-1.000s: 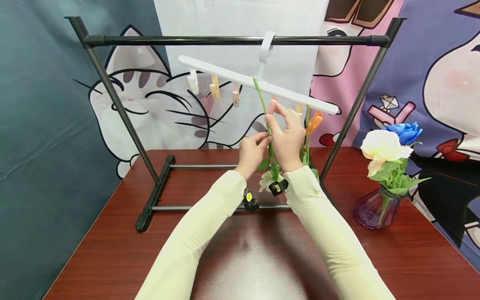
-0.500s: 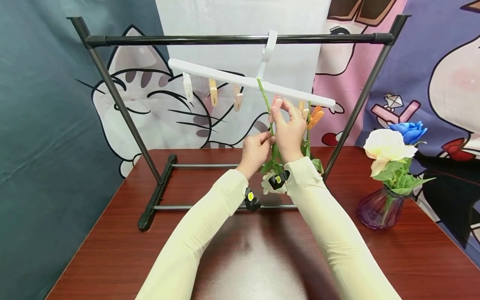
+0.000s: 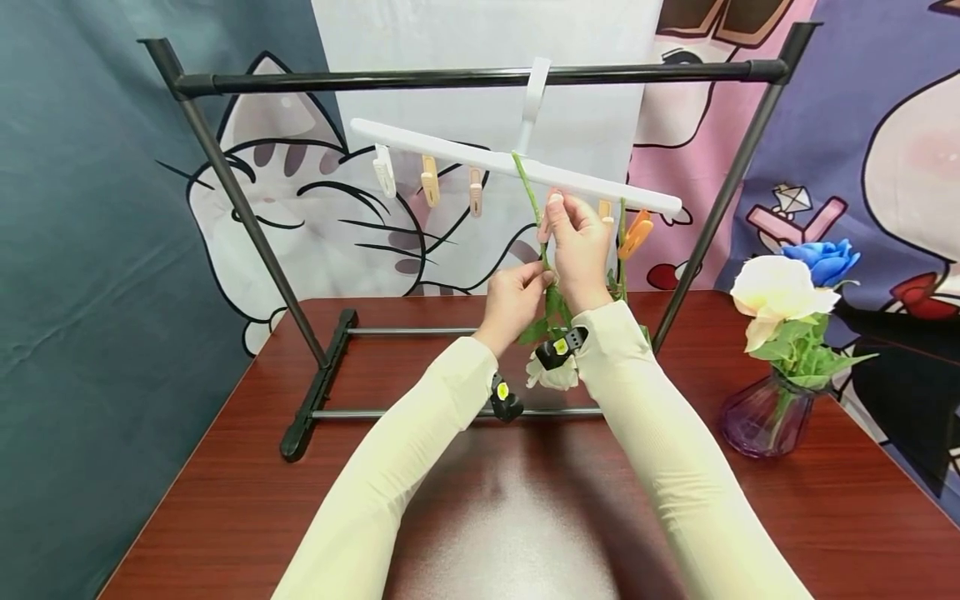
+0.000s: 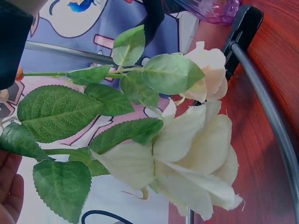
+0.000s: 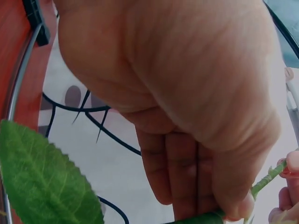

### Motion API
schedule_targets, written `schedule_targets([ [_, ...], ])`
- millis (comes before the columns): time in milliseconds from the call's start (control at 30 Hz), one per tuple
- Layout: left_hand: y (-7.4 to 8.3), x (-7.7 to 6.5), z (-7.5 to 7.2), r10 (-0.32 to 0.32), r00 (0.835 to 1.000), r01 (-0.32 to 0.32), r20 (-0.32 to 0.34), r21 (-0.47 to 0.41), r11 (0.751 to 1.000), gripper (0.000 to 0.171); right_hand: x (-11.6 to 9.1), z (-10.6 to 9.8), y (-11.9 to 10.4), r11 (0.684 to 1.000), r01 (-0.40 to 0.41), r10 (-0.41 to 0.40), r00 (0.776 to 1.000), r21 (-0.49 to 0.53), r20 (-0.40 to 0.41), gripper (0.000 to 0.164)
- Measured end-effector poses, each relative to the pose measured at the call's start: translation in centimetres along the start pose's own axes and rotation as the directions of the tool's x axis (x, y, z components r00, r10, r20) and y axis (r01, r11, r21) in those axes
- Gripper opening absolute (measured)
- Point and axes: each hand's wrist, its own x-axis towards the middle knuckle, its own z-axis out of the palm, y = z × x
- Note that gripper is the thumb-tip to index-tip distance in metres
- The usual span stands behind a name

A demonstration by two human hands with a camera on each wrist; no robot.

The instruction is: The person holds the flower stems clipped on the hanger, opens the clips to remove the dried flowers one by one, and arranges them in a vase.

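A white rose [image 4: 196, 154] hangs head down, its green stem [image 3: 528, 192] reaching up to the white hanger [image 3: 442, 148]. My left hand [image 3: 513, 304] pinches this stem between thumb and fingertips, seen close in the right wrist view. Just above, my right hand [image 3: 581, 254] pinches a pink clothespin [image 3: 544, 227] on the hanger, right where the stem passes. Whether the clothespin grips the stem I cannot tell. Behind, a pale pink rose [image 4: 210, 72] hangs upside down by its stem, beside an orange clothespin [image 3: 636, 235].
The tilted hanger hooks over a black rack bar [image 3: 360, 82]. A white clothespin [image 3: 385, 172], a yellow one [image 3: 430, 181] and a beige one [image 3: 476, 192] hang on its left half. A purple glass vase [image 3: 765, 421] with white and blue roses stands right on the table [image 3: 225, 517].
The hanger sways a little from side to side. My right thumb and fingers shift slightly on the pink clothespin, while my left hand stays at the stem.
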Motion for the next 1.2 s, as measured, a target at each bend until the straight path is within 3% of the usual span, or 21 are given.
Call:
schedule_targets([
  [367,0.1,-0.1,0.0,-0.013,1.0,0.013,0.009,-0.019,1.0,0.019,0.3,-0.1,0.0,0.999,-0.028,0.028,1.0,0.037,0.001,0.016],
  [667,-0.7,-0.9,0.1,-0.065,0.997,0.067,0.046,-0.047,0.997,0.015,0.8,-0.4,-0.1,1.0,0.009,-0.009,0.999,0.01,-0.04,0.019],
  [900,-0.9,-2.0,0.0,-0.012,0.996,0.014,0.085,-0.023,1.0,0.016,0.7,-1.0,0.2,0.997,0.059,-0.06,0.998,-0.058,-0.016,0.029],
  [1200,-1.3,-3.1,-0.8,0.097,0.987,-0.109,0.128,0.092,0.99,0.016,0.2,-1.8,0.5,0.99,-0.037,0.036,0.999,-0.136,-0.015,0.032],
])
